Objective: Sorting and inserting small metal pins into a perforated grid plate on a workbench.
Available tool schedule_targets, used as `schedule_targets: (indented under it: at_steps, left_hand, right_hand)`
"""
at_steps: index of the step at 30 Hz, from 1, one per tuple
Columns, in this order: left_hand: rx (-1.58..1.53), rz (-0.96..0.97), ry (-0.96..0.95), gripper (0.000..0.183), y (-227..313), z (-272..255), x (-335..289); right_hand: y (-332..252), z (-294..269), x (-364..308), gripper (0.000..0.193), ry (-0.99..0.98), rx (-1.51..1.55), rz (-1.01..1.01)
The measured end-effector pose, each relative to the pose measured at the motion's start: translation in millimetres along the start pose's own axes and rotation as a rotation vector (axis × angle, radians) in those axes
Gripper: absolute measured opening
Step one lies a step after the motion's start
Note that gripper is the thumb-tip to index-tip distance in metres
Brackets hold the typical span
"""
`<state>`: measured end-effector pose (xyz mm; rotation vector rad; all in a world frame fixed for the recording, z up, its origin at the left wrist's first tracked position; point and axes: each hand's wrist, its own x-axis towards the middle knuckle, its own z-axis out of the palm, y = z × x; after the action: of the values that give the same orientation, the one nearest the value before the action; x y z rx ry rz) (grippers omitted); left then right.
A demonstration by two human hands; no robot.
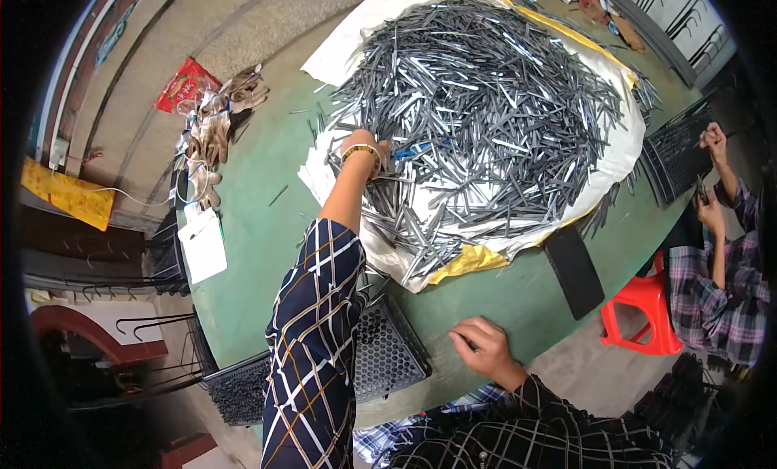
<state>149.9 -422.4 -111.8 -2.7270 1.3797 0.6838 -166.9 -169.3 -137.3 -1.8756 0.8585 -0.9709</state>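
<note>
My left hand [366, 144], with beaded bracelets at its wrist, reaches into the left side of a large heap of thin dark grey metal strips [494, 89]. Its fingers are hidden among the strips, so what they grip cannot be made out. Just right of that hand lies a blue object [421, 149], partly buried. The heap rests on a white sack [336, 60] with yellow edging, spread open over a green table. On the near part of the tabletop rests my right hand [484, 346], fingers curled in and nothing visible in them.
Black perforated trays [396, 348] stand at the near edge, below my left arm. A dark flat slab [575, 272] lies right. Gloves [214, 137] and a white paper [202, 246] line the left edge. Right, another person's hands [712, 214] work beside a red stool [643, 315].
</note>
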Motion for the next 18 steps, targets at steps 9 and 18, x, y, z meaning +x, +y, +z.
schedule_targets:
  at_steps: [9,18]
  left_hand:
    - [0.142,-0.157,0.014,0.073,-2,7,0]
    - [0.063,-0.123,0.056,0.047,6,24,-7]
  right_hand:
    - [-2,-2,-2,0.008,-0.034,0.023,0.068]
    - [0,-3,-4,0.007,-0.014,0.014,0.061]
